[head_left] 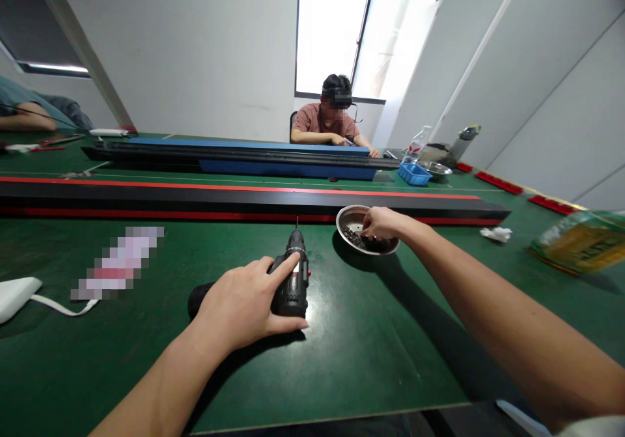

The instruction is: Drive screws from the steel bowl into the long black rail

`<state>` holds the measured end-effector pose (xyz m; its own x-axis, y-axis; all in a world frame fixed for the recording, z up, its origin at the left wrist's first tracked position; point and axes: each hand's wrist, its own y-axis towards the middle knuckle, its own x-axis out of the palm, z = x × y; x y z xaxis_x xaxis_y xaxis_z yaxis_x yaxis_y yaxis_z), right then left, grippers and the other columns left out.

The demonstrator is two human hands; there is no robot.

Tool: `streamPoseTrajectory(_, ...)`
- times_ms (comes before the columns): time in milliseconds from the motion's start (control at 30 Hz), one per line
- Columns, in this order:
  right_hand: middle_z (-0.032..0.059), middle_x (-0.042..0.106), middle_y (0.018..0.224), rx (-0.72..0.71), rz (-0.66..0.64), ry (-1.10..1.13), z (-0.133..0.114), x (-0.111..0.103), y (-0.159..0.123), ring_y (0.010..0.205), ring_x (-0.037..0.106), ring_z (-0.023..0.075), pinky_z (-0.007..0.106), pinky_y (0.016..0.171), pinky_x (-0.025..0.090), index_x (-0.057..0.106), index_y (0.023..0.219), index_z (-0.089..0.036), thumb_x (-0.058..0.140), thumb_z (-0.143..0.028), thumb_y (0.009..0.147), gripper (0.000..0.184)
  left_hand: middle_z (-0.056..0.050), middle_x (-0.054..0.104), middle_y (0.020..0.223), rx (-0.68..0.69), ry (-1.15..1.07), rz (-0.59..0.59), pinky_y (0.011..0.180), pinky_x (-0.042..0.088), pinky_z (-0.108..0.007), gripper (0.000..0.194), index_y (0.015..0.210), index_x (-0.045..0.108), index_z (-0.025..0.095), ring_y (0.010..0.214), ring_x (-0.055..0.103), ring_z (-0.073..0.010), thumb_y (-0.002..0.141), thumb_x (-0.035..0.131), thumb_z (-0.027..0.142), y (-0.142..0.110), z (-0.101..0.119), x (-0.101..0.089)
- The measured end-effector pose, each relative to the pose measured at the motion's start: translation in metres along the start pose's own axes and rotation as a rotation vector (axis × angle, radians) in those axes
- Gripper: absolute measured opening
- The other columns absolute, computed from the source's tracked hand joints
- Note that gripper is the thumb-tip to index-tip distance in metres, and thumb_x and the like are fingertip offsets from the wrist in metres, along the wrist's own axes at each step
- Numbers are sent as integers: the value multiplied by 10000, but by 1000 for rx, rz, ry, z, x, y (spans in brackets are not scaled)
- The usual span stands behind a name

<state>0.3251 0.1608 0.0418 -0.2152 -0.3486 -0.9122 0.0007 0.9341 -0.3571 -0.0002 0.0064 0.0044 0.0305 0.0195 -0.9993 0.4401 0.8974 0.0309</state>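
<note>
One cordless drill (pixel 293 288) gripped in left hand (pixel 241 300). Right hand (pixel 381 223) in metal bowl (pixel 355 211), can't tell if holding dark parts (pixel 360 238). Yellow pack (pixel 581 243) lettering: too blurred.

A green table (pixel 361 359) bears a steel bowl (pixel 344 213) and cordless drill (pixel 291 294).

Nothing is legible; lettering on the yellow-and-green plastic package (pixel 581 245), right of the right fingers (pixel 370 223), is blurred.

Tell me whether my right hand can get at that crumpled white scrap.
Probably yes: nothing seems to stand between the right hand and the white scrap, though the hand is busy in the metal bowl.
</note>
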Motion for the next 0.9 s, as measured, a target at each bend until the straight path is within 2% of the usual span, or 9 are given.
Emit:
streamPoseTrajectory(100,104,777,768,-7,-16,23,1,0,0,599,709,191,261,577,528,821,859,-151,807,-267,854,117,-139,700,1303,-4,-1,0,840,602,-476,1055,1687,303,396,1080,739,-385,799,644,852,-1,0,0)
streamPoseTrajectory(300,101,781,779,-4,-19,8,0,1,-1,599,696,182,247,560,500,822,852,-149,796,-208,836,67,-136,703,1293,5,3,11,824,605,-482,1051,1685,311,391,1062,744,-386,801,642,853,0,1,0)
streamPoseTrajectory(467,88,780,785,-18,15,-2,-2,-4,-2,617,694,179,248,592,495,845,953,-152,793,-192,829,141,-140,704,1276,10,6,20,807,608,-488,1052,1684,324,374,1052,746,-393,802,648,847,0,1,0)
streamPoseTrajectory(600,88,797,844,-75,113,-8,-6,-14,-2,704,714,192,240,624,483,854,985,-155,799,-199,831,169,-136,706,1277,6,7,21,802,608,-485,1049,1683,324,382,1048,748,-391,800,644,851,0,0,0)
streamPoseTrajectory(700,99,812,894,-146,260,38,-18,-19,-9,778,726,205,237,657,483,859,977,-156,791,-221,862,149,-139,705,1288,7,8,20,813,607,-481,1054,1685,319,388,1056,748,-389,797,638,859,0,0,1)
streamPoseTrajectory(800,104,828,950,-257,453,174,-38,-17,-22,836,741,208,237,705,496,861,975,-152,754,-218,905,144,-138,706,1287,11,7,17,822,606,-484,1062,1688,309,392,1061,746,-389,794,640,860,-1,0,0)
streamPoseTrajectory(900,99,831,926,-363,552,371,-65,-5,-34,808,748,202,243,727,518,859,996,-146,724,-266,952,186,-128,707,1285,10,-1,15,836,605,-480,1074,1685,314,404,1056,749,-383,776,668,854,-2,0,0)
